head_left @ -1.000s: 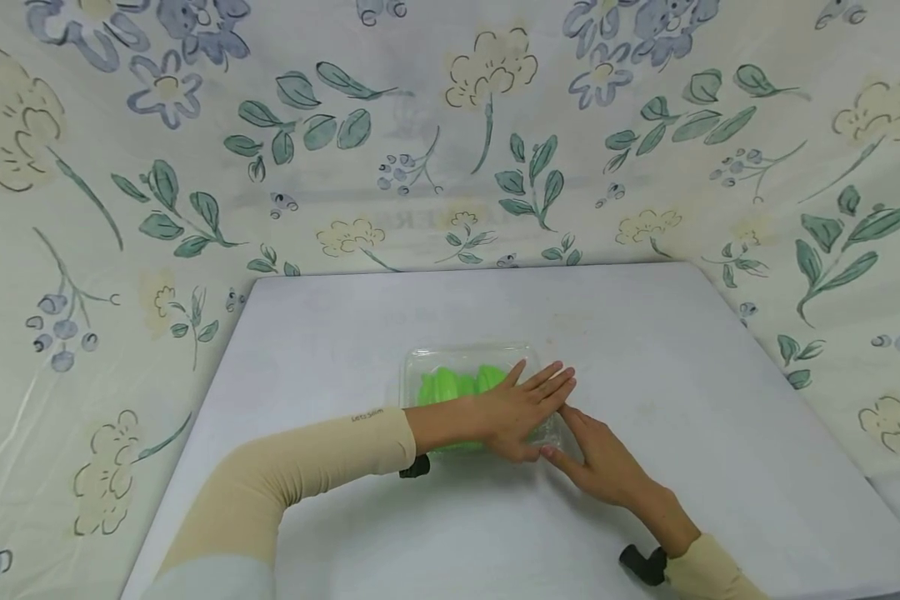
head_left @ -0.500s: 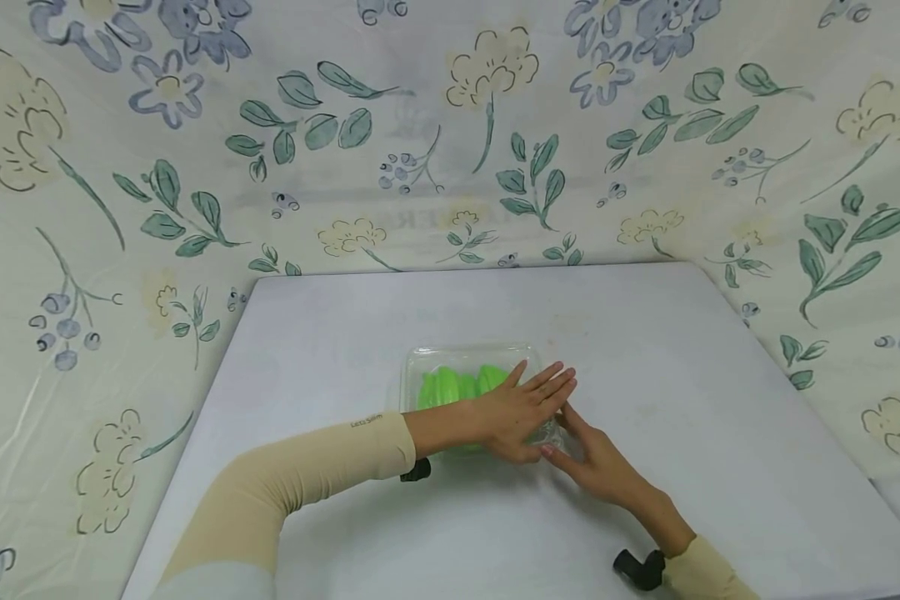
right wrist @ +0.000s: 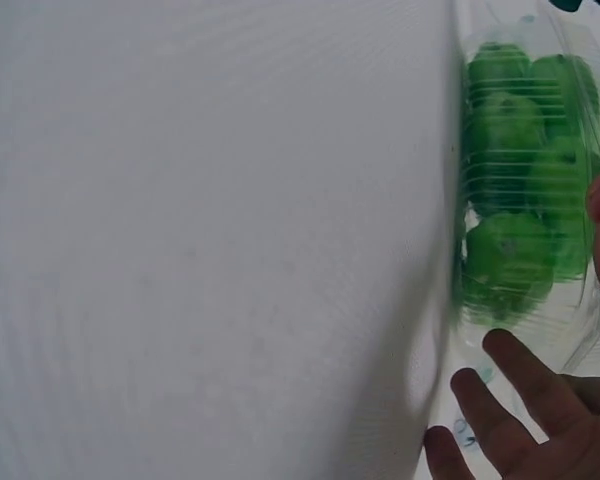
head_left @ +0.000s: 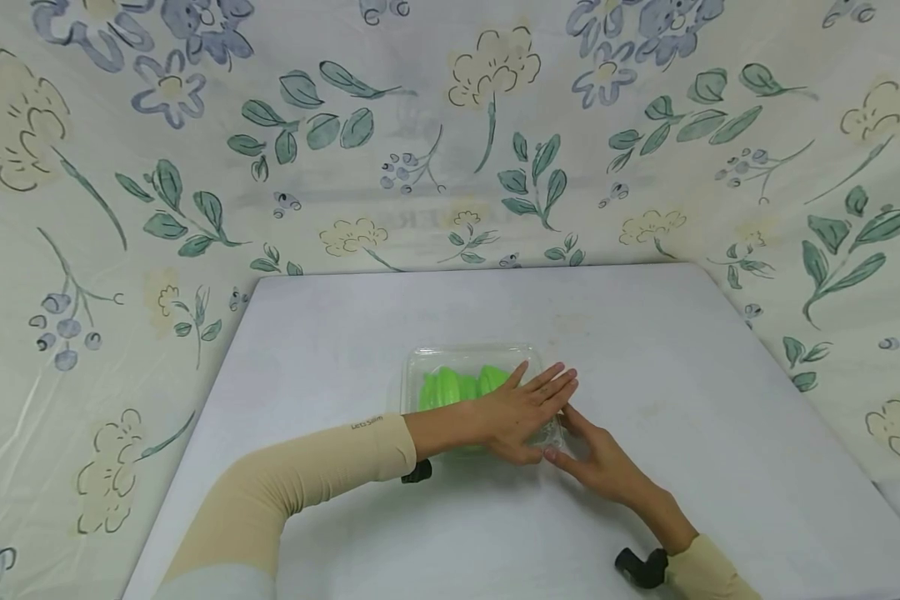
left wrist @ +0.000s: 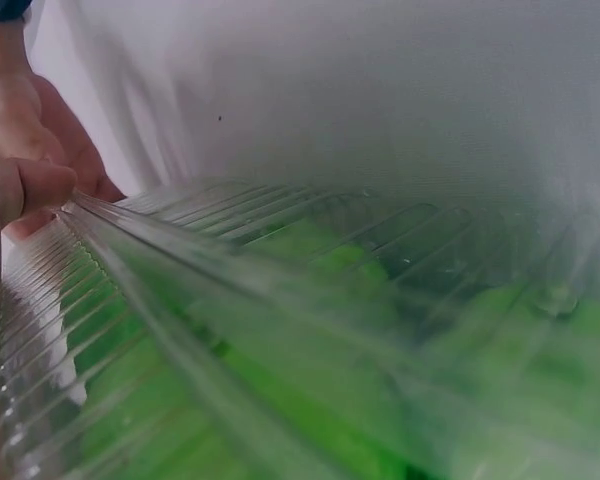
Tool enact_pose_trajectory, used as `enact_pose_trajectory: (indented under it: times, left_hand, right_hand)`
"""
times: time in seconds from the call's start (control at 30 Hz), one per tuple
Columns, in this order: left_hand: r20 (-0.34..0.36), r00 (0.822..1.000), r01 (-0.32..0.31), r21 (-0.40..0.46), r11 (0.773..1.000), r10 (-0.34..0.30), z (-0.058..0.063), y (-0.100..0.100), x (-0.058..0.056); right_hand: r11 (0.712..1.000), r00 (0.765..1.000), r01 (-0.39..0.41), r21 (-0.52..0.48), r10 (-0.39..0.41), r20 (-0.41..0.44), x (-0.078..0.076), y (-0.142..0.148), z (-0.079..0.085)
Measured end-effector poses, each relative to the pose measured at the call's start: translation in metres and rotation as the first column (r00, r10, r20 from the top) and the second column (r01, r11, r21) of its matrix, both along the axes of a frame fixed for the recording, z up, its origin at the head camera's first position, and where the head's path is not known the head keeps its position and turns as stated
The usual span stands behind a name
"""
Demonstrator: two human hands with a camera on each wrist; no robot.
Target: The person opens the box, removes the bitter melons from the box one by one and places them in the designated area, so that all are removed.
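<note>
A clear plastic clamshell box (head_left: 412, 360) sits near the middle of the white table, with several bright green, rounded, ribbed pieces (head_left: 447, 387) inside; I cannot tell their exact kind. My left hand (head_left: 523, 417) rests across the right end of the lid with its fingers straight and spread. In the left wrist view, the thumb (left wrist: 42, 186) touches the ridged plastic edge. At the box's near right corner is my right hand (head_left: 607, 471), its thumb and forefinger touching the plastic. Its other fingers (right wrist: 495, 425) extend past the box's end in the right wrist view.
The white tabletop (head_left: 330, 325) surrounds the box on all sides. Behind and beside it hangs a floral-patterned cloth (head_left: 450, 167). A black wrist device (head_left: 642, 568) sits at the right wrist, and another dark one (head_left: 417, 472) shows under the left forearm.
Almost nothing moves. Both hands stay at the right end of the box, with only a very slight shift of the right wrist.
</note>
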State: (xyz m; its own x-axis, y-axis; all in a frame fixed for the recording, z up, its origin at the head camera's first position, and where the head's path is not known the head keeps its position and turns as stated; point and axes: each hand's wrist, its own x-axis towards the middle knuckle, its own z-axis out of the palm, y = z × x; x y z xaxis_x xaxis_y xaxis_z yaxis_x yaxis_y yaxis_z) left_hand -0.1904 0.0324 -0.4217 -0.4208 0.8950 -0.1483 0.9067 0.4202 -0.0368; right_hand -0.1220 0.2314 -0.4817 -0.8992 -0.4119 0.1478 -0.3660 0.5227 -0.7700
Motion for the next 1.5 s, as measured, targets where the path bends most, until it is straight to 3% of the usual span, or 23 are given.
enact_pose_trajectory:
  times: [0.87, 1.5]
  left_hand:
    - [-0.025, 1.0, 0.008, 0.014, 1.0, -0.008, -0.002, 0.001, 0.001]
    - [0.011, 1.0, 0.023, 0.049, 0.999, -0.024, -0.003, 0.001, 0.001]
  right_hand:
    - [0.992, 0.999, 0.029, -0.123, -0.033, -0.028, 0.002, -0.006, -0.005]
    - [0.984, 0.998, 0.048, -0.174, -0.055, -0.035, 0.006, -0.015, -0.004]
